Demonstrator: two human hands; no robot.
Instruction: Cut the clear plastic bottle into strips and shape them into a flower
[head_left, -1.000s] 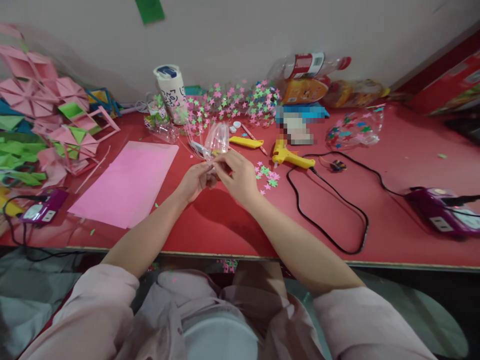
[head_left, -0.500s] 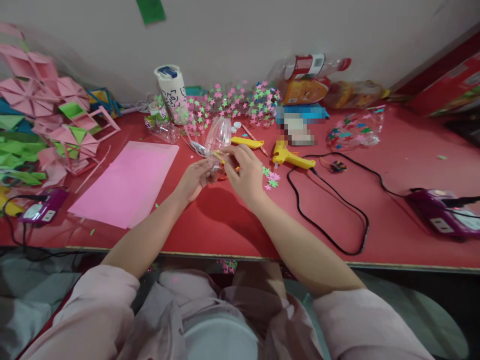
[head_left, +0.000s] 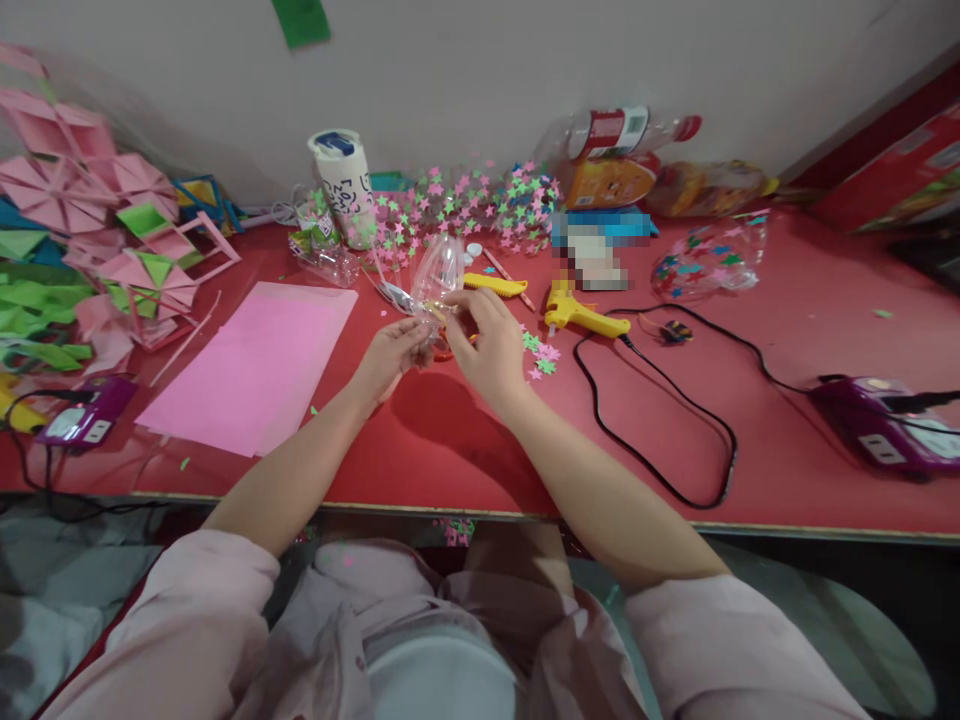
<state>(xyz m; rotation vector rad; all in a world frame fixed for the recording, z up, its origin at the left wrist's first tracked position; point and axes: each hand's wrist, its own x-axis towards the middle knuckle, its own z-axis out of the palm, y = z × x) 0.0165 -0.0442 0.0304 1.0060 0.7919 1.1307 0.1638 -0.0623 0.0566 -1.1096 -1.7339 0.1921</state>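
Above the red table [head_left: 450, 450], my left hand [head_left: 388, 362] pinches a small clear plastic piece [head_left: 429, 328] between thumb and fingers. My right hand [head_left: 491, 340] is closed on a thin yellow strip-like thing [head_left: 435, 311] that meets the clear piece; its exact kind is too small to tell. Just behind the fingers stands a ribbed clear plastic bottle part [head_left: 441, 265]. An orange-red loop, perhaps a handle, shows partly under my hands. A yellow utility knife [head_left: 495, 286] lies beyond my right hand, and pink and green paper stars [head_left: 546, 354] lie beside it.
To the right are a yellow glue gun [head_left: 589, 314], its looping black cord [head_left: 660, 465] and a purple power strip [head_left: 885, 425]. Pink paper sheets [head_left: 255, 370] lie left. Bottles [head_left: 611, 135], star-covered plastic [head_left: 442, 205] and a white cup-like container [head_left: 341, 185] line the wall.
My right fingers have shifted slightly, and the yellow piece has turned a little at the clear plastic. My left hand stays nearly still.
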